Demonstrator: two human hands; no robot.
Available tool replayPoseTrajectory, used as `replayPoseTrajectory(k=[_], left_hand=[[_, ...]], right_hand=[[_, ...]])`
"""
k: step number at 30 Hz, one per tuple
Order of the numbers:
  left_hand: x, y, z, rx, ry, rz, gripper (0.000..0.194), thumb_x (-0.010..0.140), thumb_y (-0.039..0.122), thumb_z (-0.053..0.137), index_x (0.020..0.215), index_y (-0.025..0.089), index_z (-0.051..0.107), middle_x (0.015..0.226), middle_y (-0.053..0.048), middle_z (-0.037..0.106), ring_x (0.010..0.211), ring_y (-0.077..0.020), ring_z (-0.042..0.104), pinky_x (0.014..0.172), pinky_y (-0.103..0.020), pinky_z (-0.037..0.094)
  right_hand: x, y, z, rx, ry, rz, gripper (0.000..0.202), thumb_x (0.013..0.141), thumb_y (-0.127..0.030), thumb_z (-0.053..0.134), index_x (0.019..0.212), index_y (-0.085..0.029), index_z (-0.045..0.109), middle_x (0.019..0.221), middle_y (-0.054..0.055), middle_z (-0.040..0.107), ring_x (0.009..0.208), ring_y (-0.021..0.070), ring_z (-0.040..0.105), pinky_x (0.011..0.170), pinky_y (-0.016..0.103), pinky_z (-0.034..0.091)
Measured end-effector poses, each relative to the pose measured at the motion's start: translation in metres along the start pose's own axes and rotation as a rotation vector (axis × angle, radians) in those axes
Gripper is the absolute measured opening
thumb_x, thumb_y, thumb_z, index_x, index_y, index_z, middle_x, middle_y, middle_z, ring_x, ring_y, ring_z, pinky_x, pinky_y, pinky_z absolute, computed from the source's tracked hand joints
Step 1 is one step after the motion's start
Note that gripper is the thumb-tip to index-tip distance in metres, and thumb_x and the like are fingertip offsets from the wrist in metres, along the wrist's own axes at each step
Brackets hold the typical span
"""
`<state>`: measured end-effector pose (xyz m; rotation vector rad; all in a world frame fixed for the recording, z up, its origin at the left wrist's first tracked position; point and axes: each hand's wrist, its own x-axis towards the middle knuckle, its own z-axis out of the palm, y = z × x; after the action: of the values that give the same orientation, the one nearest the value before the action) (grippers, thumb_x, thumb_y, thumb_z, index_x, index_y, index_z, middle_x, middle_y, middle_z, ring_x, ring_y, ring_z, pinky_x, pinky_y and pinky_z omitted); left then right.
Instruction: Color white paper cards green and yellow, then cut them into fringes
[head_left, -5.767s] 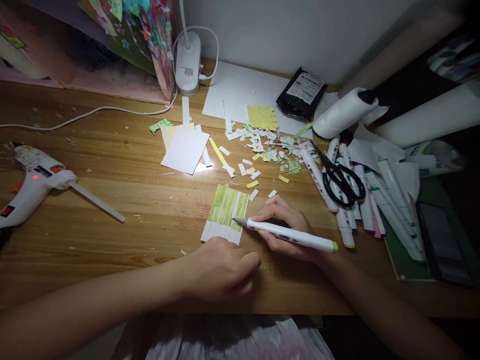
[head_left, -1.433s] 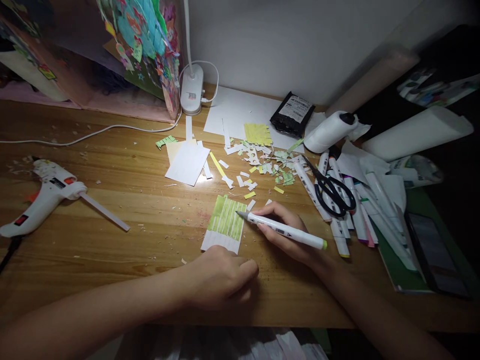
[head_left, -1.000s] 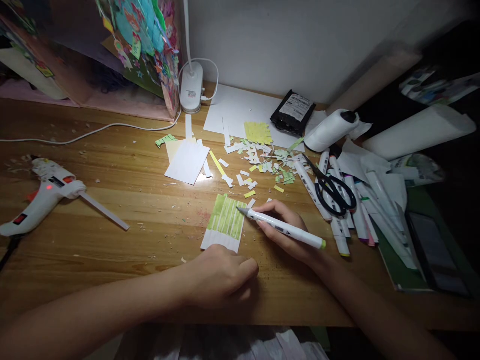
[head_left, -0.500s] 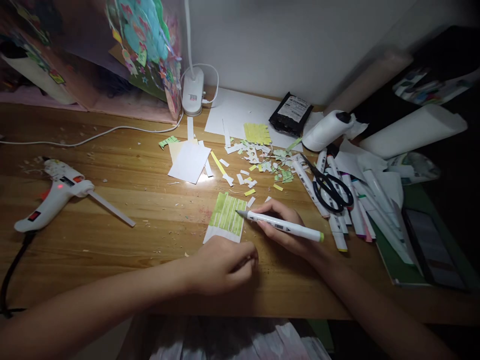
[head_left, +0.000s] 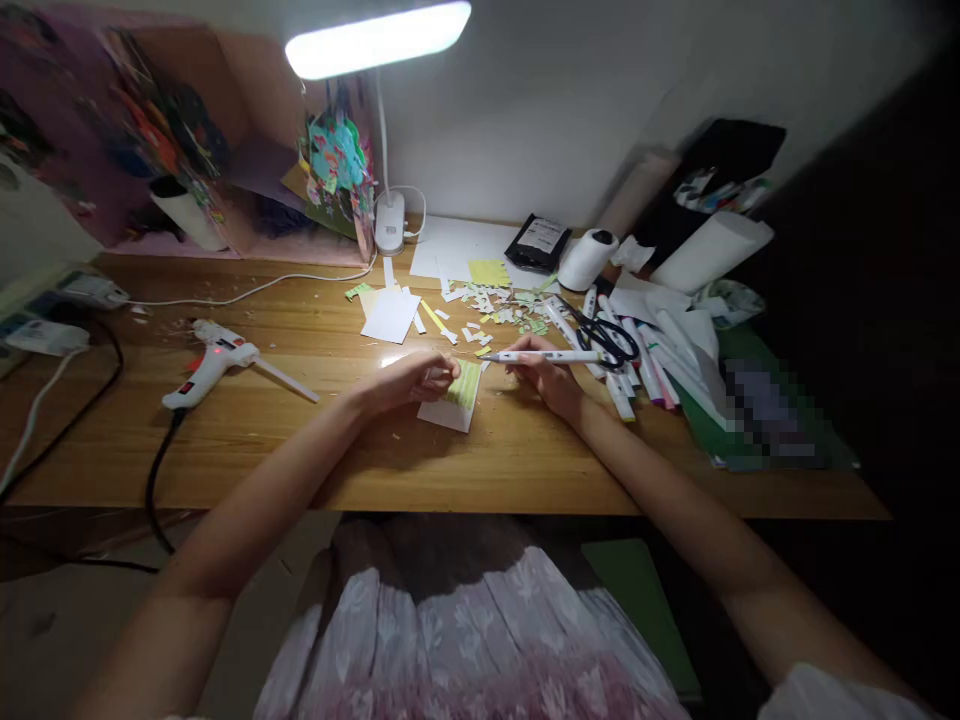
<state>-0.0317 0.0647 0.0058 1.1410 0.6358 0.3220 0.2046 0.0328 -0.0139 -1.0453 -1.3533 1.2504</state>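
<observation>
Right hand (head_left: 549, 380): grip closed around marker (head_left: 574, 357). Left hand (head_left: 409, 382): grip indeterminable, overlapping card (head_left: 459, 400). Tabletop (head_left: 517, 475) edge, below centre. Packet (head_left: 538, 241) label, upper centre: illegible.

We can read no words here: the label (head_left: 544, 234) on the black packet (head_left: 533, 253), the dark mark (head_left: 390, 230) on the lamp base (head_left: 389, 243) and the white marker's (head_left: 570, 356) print all blur.

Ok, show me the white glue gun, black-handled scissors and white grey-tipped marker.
White glue gun (head_left: 204, 376): head view, on the grip.
Black-handled scissors (head_left: 589, 328): head view, handles near the pivot.
White grey-tipped marker (head_left: 564, 356): head view, on the barrel.
</observation>
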Motion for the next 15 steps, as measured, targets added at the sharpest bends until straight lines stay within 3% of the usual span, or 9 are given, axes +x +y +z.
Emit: replayPoseTrajectory(k=[2, 5, 15], left_hand=[[-0.002, 0.003, -0.010, -0.037, -0.014, -0.029, 0.023, 0.091, 0.034, 0.050, 0.096, 0.012, 0.056, 0.078, 0.000, 0.056, 0.059, -0.0086, 0.053, 0.052, -0.022, 0.046], [-0.004, 0.003, -0.015, -0.080, -0.034, -0.053, 0.031, 0.089, 0.034, 0.054, 0.113, 0.014, 0.053, 0.109, -0.007, 0.057, 0.090, -0.0180, 0.059, 0.076, -0.037, 0.052], [-0.001, -0.007, -0.023, -0.236, -0.099, -0.127, 0.032, 0.089, 0.033, 0.054, 0.115, 0.015, 0.052, 0.114, -0.008, 0.056, 0.095, -0.0200, 0.058, 0.080, -0.040, 0.051]], right_hand=[[0.002, 0.000, 0.001, 0.030, 0.005, -0.019, 0.017, 0.076, -0.038, 0.056, 0.073, -0.021, 0.054, 0.062, -0.003, 0.053, 0.055, 0.0108, 0.043, 0.050, 0.022, 0.033], [0.003, -0.002, 0.003, 0.054, -0.028, -0.030, 0.019, 0.075, -0.039, 0.057, 0.070, -0.021, 0.054, 0.059, -0.003, 0.050, 0.052, 0.0110, 0.040, 0.047, 0.022, 0.031], [0.003, 0.000, -0.001, 0.124, -0.105, -0.046, 0.025, 0.073, -0.042, 0.059, 0.068, -0.020, 0.049, 0.060, -0.003, 0.044, 0.053, 0.0095, 0.039, 0.049, 0.022, 0.033]])
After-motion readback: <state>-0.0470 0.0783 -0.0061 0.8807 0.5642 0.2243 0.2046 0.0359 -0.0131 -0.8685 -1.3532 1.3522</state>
